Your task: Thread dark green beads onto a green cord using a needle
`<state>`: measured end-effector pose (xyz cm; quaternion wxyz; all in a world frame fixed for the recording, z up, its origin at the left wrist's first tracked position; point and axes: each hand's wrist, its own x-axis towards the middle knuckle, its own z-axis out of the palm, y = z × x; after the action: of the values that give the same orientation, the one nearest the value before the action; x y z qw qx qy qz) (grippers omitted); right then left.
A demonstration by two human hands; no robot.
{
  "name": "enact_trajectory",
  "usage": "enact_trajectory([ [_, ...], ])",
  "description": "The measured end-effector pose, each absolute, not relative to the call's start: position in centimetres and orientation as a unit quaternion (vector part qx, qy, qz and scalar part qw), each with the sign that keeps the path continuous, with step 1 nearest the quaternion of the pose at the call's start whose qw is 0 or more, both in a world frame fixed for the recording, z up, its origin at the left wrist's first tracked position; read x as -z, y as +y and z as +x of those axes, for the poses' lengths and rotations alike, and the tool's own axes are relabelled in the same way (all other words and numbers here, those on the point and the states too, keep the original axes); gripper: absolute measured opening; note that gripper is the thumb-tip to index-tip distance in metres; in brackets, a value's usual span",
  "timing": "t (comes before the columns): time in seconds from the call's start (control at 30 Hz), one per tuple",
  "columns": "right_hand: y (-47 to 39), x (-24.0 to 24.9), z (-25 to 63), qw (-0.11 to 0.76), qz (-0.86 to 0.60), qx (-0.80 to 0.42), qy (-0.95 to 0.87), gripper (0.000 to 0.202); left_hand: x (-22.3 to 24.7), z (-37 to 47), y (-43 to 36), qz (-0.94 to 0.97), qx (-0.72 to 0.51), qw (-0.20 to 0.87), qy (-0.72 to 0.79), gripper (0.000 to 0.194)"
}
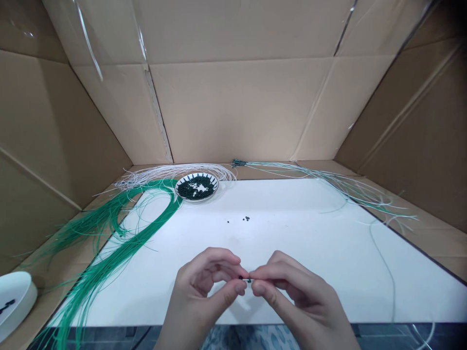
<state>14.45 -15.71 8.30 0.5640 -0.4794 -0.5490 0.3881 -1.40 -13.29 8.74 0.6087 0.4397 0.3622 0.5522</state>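
My left hand (207,287) and my right hand (297,289) meet above the front of the white board, each with thumb and forefinger pinched. Between their fingertips runs a short bit of thin cord with tiny dark beads (249,280) on it. One bead sits at the left fingertips and another lies close to the right ones. Most of the cord is hidden behind my fingers. A few loose dark beads (247,218) lie on the board beyond my hands.
At the back left stands a patterned dish (216,181) of dark beads. Green strands (146,233) and white strands (164,171) spread around it. A bundle of pale strands (284,167) stretches along the back right. Cardboard walls (237,107) surround the white board (328,233). A white bowl (25,301) stands far left.
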Motion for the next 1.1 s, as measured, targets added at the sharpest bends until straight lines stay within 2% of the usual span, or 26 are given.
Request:
enact_trajectory([
  [0.23,-15.7,-8.1,14.0,0.557,-0.499,-0.372,-0.550,0.005,-8.9,-1.0,-13.3,0.492,-0.568,0.516,0.411,0.020],
  [0.4,-15.3,-8.0,14.2,0.517,-0.518,-0.342,-0.589,0.013,-8.8,-1.3,-13.0,0.499,-0.556,0.499,0.439,0.014],
  [0.5,-14.8,-7.8,14.3,0.508,-0.530,-0.359,-0.576,0.008,-8.8,-1.3,-12.7,0.486,-0.564,0.490,0.453,0.013],
  [0.67,-14.6,-7.8,13.7,0.536,-0.488,-0.434,-0.534,0.009,-8.9,-1.2,-12.7,0.462,-0.568,0.510,0.452,0.014],
  [0.73,-14.8,-7.8,13.3,0.558,-0.479,-0.434,-0.520,0.016,-8.9,-1.2,-12.9,0.450,-0.571,0.522,0.446,0.013],
  [0.9,-15.4,-7.9,12.4,0.609,-0.443,-0.414,-0.511,0.014,-9.0,-1.1,-13.3,0.413,-0.588,0.553,0.422,0.016],
  [1.1,-15.5,-7.6,11.6,0.610,-0.458,-0.405,-0.505,0.013,-9.1,-1.0,-13.4,0.407,-0.580,0.581,0.401,0.018],
])
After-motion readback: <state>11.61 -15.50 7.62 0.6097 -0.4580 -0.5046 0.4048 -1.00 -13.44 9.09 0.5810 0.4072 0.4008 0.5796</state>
